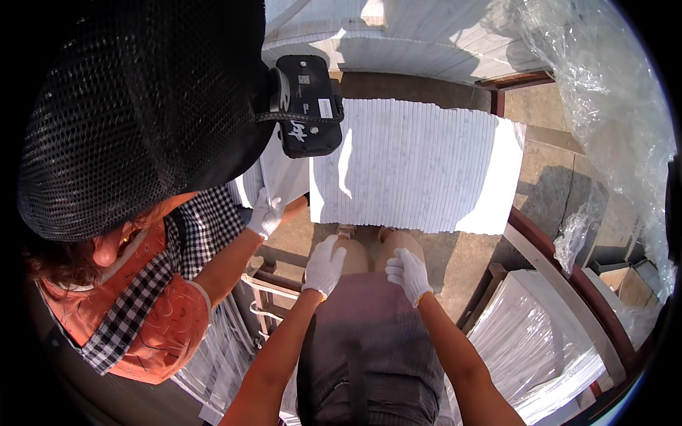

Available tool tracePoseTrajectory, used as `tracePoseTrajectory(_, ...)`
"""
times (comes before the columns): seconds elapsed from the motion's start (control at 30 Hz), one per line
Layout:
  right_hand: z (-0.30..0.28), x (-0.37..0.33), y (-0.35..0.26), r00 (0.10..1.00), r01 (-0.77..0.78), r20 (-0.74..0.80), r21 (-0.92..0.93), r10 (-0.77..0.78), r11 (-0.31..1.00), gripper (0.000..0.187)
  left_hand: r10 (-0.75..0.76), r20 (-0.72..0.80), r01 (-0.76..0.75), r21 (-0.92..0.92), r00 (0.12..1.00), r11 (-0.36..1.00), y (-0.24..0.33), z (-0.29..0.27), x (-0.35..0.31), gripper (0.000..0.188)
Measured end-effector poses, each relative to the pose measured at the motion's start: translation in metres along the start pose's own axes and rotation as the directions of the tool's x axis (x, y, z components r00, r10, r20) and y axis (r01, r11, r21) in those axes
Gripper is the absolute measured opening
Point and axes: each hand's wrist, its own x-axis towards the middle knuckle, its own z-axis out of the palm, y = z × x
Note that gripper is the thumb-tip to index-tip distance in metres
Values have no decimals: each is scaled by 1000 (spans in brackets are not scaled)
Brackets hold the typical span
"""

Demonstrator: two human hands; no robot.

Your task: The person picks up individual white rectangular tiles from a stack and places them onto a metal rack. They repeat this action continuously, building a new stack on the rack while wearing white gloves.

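Observation:
Both my hands wear white knit gloves and hover over my lap, near the front edge of a long row of thin white slabs packed side by side. My left hand looks open, its fingers stretched forward and the thumb turned inward. Loosely bent but holding nothing visible, the fingers of my right hand point inward and look partly apart. Neither hand touches the slabs. To the left, a co-worker's gloved hand is at the edge of another white slab.
A co-worker in a black mesh cap leans in close on my left, a small black camera on the cap. Plastic-wrapped stacks stand at lower right, beside a dark red metal frame. Clear film hangs at upper right.

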Motion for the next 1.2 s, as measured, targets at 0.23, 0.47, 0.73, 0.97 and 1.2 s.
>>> tracePoseTrajectory(0.23,2,-9,-7,1000,-4,-20,2,5,1000,36,-27,55,23,63,998,998,3,8,-8,49)
tracePoseTrajectory(0.47,-7,-15,-5,1000,15,-15,14,-15,1000,36,43,27,-45,94,999,995,-4,14,-19,44)
tracePoseTrajectory(0.73,-30,-21,4,999,11,-40,10,-11,1000,40,65,79,-74,120,995,990,-2,25,-37,43)
tracePoseTrajectory(0.97,-48,-26,7,994,36,-106,60,-29,998,39,78,121,-92,113,990,989,1,29,-44,43)
tracePoseTrajectory(1.2,-40,-32,23,986,35,-165,127,-13,991,34,70,143,-88,123,987,989,1,-2,-37,42)
